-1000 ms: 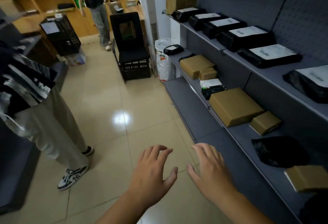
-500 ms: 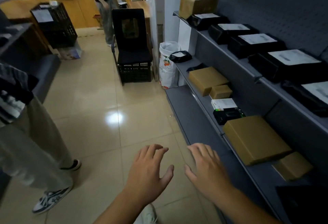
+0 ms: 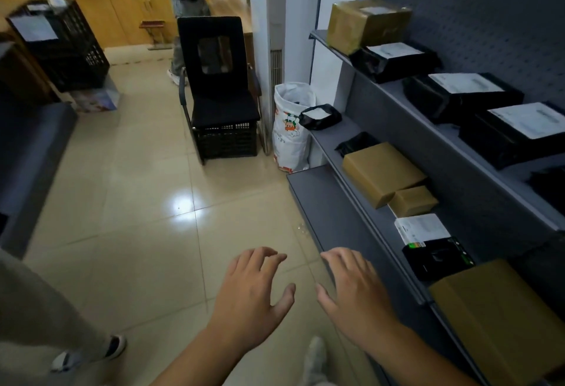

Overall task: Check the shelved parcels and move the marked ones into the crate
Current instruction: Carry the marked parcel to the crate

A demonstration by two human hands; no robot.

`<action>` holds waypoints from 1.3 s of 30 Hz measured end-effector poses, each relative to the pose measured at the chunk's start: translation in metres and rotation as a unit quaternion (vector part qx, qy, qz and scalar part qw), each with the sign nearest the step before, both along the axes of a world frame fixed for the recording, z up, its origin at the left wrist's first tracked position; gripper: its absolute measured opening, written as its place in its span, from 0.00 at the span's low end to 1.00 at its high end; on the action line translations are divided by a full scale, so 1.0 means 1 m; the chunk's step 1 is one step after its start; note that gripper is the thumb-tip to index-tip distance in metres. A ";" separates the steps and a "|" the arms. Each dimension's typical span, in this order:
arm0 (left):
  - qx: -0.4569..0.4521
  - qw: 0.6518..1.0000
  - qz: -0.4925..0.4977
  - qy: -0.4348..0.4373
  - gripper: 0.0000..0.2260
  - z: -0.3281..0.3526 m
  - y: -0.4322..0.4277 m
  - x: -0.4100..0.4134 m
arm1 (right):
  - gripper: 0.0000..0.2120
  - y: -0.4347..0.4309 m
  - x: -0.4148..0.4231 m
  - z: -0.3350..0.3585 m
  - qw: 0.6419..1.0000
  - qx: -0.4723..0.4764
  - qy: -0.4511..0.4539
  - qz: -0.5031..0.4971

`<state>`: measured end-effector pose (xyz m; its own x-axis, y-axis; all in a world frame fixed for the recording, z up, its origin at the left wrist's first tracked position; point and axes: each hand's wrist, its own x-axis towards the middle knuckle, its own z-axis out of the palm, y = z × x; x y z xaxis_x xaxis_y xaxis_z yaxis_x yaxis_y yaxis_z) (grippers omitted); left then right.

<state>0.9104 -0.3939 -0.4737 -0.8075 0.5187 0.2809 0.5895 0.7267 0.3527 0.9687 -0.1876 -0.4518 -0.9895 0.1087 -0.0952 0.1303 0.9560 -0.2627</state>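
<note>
- Along the aisle, a glossy beige tiled floor point(image 3: 137, 202) runs open from the near foreground to a black high-backed chair point(image 3: 214, 79) at the far end. A bystander's pale trouser leg point(image 3: 30, 309) edges in at lower left.
- On the right, grey metal shelving point(image 3: 324, 199) lines the wall in three tiers. The bare bottom tier juts farthest into the walkway.
- A black lattice plastic crate point(image 3: 226, 141) sits on the floor under the chair seat, just beside a white printed sack point(image 3: 290, 131) and well apart from both hands.
- On the top tier, a brown taped carton point(image 3: 363, 24) heads a row of black poly mailers with white labels point(image 3: 461, 95).
- On the middle tier are a flat brown cardboard box point(image 3: 382, 171), a small brown box point(image 3: 412, 200) touching it, a white-labelled packet point(image 3: 420, 228) and a black packet point(image 3: 437, 257). Their markings are too small to read.
- The left hand point(image 3: 250, 297) hovers palm-down over the tiles, fingers spread and holding nothing.
- The right hand point(image 3: 354, 290) is likewise splayed and empty, near the bottom tier's front edge.
</note>
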 end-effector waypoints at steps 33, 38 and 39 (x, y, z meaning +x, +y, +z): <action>-0.113 0.939 -0.324 -0.017 0.25 -0.026 0.251 -0.668 | 0.21 0.170 -0.544 -0.061 0.950 -0.014 0.022 -0.312; -0.123 0.903 -0.410 -0.028 0.23 -0.045 0.282 -0.746 | 0.21 0.172 -0.599 -0.080 0.925 -0.006 -0.010 -0.380; -0.121 0.898 -0.422 -0.027 0.23 -0.053 0.291 -0.756 | 0.21 0.174 -0.608 -0.088 0.919 -0.007 -0.010 -0.395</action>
<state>0.1543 -0.1025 -0.5271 -0.1074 0.9930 0.0488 0.9532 0.0889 0.2890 0.3607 -0.0135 -0.5401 -0.6001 0.7911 -0.1185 0.7870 0.5574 -0.2644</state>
